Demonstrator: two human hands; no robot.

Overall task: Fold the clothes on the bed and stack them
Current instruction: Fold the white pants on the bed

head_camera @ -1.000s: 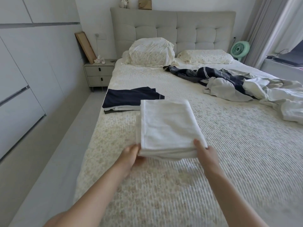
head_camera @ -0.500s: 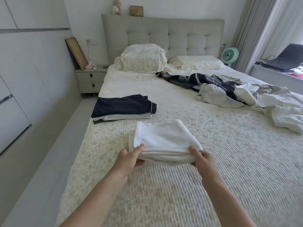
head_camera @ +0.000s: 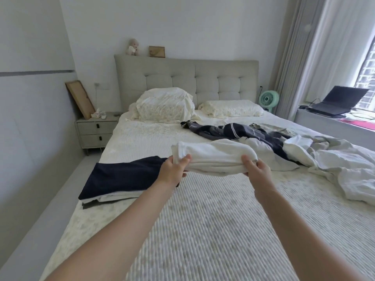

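The left hand (head_camera: 175, 169) and right hand (head_camera: 256, 167) each pinch one end of the folded white cloth (head_camera: 215, 159), lifted off the bed (head_camera: 213, 230). The small dark stack (head_camera: 123, 179) lies just left of the fingers. The messy pile (head_camera: 284, 145) beyond them waits unfolded. Fingertips hide under cloth.

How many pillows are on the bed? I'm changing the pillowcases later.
2 show fully. A plump pillow leans against the headboard on the left; a flatter pillow lies to its right. Something pale peeks from behind the left one, perhaps a third.
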